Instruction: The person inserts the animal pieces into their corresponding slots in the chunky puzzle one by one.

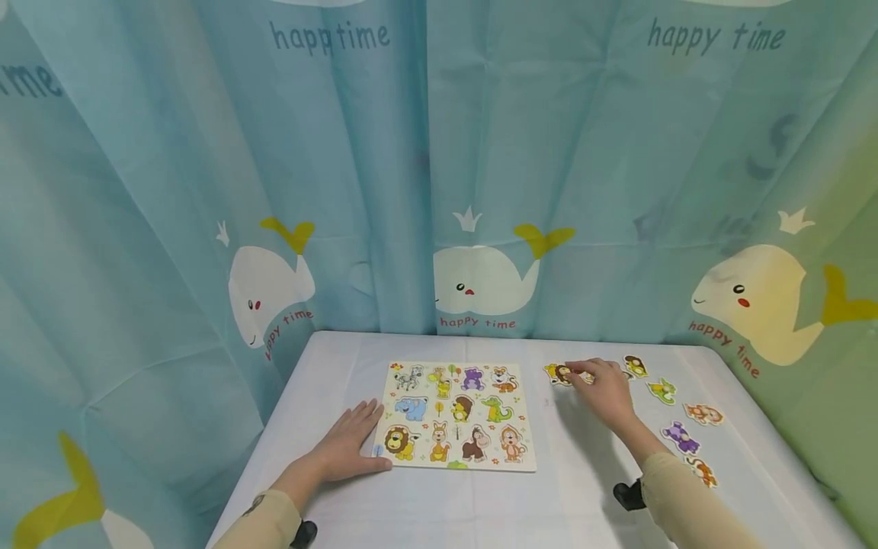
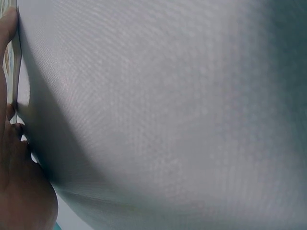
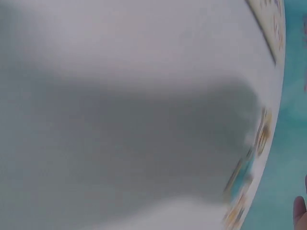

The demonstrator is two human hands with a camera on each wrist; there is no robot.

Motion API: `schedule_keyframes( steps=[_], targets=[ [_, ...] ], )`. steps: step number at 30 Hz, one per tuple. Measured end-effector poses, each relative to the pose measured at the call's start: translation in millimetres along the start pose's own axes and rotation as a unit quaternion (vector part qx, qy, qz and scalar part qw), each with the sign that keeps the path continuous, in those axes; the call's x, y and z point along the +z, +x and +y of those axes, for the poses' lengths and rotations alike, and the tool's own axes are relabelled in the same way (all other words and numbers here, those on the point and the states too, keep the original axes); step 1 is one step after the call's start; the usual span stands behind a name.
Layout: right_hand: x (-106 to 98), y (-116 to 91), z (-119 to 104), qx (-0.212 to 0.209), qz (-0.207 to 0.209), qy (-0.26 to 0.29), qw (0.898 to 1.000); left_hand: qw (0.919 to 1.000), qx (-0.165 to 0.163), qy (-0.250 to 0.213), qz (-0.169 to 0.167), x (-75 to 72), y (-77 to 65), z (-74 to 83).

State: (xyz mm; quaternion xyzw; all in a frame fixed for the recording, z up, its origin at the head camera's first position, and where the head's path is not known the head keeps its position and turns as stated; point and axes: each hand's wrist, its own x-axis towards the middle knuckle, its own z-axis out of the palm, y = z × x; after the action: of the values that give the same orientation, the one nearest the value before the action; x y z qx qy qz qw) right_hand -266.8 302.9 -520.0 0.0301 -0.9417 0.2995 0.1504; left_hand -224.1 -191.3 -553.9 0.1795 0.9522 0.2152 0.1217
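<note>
A flat puzzle board [image 1: 444, 412] printed with animals lies on the white table. Against its left side rests my left hand [image 1: 346, 446], fingers extended near the left edge and thumb at the lower left corner. In the left wrist view, that hand [image 2: 24, 182] touches the board's edge. My right hand [image 1: 605, 390] hovers over the far right of the table, fingertips beside a lion piece [image 1: 557, 374]; other pieces are partly hidden behind it. The right wrist view catches only fingertips [image 3: 300, 208] at the border, with no piece visible between them.
Right of the right hand lie loose hedgehog [image 1: 636, 366], crocodile [image 1: 661, 390], monkey [image 1: 704, 414], purple hippo [image 1: 681, 437] and tiger [image 1: 701, 471] pieces. In the right wrist view a blue piece [image 3: 243, 175] lies among blurred ones. A whale-print curtain [image 1: 384, 191] hangs behind the table.
</note>
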Motion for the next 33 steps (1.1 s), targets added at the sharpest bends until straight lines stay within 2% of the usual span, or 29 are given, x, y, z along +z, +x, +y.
schedule_keyframes(
  steps=[9,17,27,33],
  targets=[
    [-41,-35,50,0.013,-0.010,-0.049,0.999,1.0000,0.003,-0.005,-0.001,1.5,-1.8,-1.8],
    [-74,-66,85,0.076,-0.030,-0.075,0.994,1.0000,0.006,-0.006,-0.003,3.4,-1.9,-2.5],
    [-98,-89,116,0.116,-0.046,-0.112,0.986,1.0000,-0.004,-0.003,-0.001,2.3,-2.7,-0.3],
    [-105,-96,124,0.163,-0.074,-0.132,0.975,1.0000,-0.002,-0.007,-0.002,0.3,-1.1,1.1]
  ],
)
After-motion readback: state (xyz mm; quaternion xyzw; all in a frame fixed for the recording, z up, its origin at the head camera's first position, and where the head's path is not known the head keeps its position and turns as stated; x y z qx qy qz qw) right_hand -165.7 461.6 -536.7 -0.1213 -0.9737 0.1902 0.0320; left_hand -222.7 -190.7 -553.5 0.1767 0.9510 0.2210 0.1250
